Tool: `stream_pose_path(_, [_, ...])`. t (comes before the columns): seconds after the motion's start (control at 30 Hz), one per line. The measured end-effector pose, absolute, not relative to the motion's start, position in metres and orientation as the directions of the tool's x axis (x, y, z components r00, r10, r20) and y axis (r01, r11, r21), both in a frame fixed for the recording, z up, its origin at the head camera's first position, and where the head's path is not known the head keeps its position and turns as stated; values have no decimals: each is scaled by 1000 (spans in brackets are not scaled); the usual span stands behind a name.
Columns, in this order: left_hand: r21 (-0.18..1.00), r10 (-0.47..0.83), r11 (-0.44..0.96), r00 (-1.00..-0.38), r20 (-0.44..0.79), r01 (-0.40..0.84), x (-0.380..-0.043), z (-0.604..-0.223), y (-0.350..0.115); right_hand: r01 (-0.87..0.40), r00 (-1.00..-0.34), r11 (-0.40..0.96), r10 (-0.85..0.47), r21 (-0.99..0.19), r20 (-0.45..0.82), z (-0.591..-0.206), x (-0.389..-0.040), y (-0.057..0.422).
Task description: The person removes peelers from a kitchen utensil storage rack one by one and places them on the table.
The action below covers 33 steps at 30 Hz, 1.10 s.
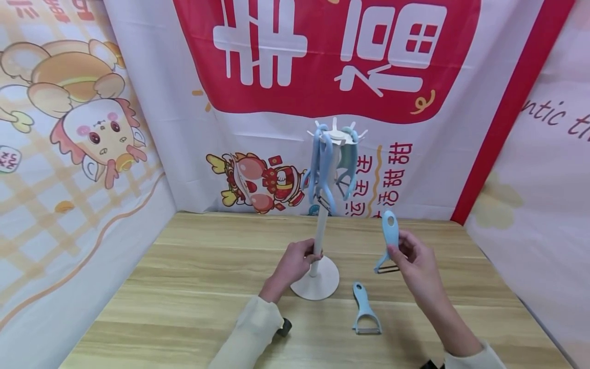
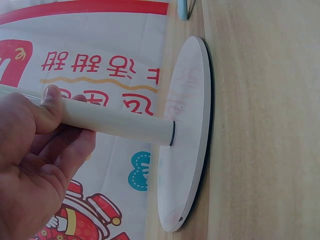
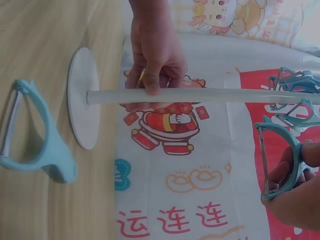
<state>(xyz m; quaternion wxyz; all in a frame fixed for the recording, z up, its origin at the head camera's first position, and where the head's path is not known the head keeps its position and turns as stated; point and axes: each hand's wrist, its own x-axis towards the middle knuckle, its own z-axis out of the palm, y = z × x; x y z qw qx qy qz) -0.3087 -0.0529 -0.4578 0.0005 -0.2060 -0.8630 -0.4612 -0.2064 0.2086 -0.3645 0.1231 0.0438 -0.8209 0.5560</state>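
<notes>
A white stand (image 1: 320, 233) with a round base (image 1: 325, 287) rises from the wooden table, and several blue peelers (image 1: 322, 164) hang from the prongs at its top. My left hand (image 1: 300, 261) grips the pole a little above the base; the left wrist view shows thumb and fingers around the pole (image 2: 120, 122). To the right of the stand, my right hand (image 1: 417, 259) pinches a light blue peeler (image 1: 391, 230) by its handle, hole end up and blade down. Another blue peeler (image 1: 362, 302) lies on the table just in front of the base.
The wooden table (image 1: 193, 307) ends at a printed cloth backdrop (image 1: 193, 169) behind the stand. Printed cloth walls (image 1: 78, 215) also stand at the left and right sides. A dark wrist strap piece (image 1: 285, 327) shows by the left sleeve.
</notes>
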Motion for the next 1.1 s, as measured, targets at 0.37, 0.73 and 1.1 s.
stream_pose_path(0.37, [798, 355, 486, -915, 193, 357, -310, -458, -52, -134, -980, 394, 84, -909, 181, -377, -205, 213])
stream_pose_path(0.73, [791, 358, 481, -909, 214, 377, -310, -458, -53, -118, -981, 417, 89, -901, 170, -391, -203, 219])
stream_pose_path(1.1, [802, 356, 481, -915, 189, 353, -309, -458, -53, -68, -988, 421, 99, -904, 120, -406, -201, 226])
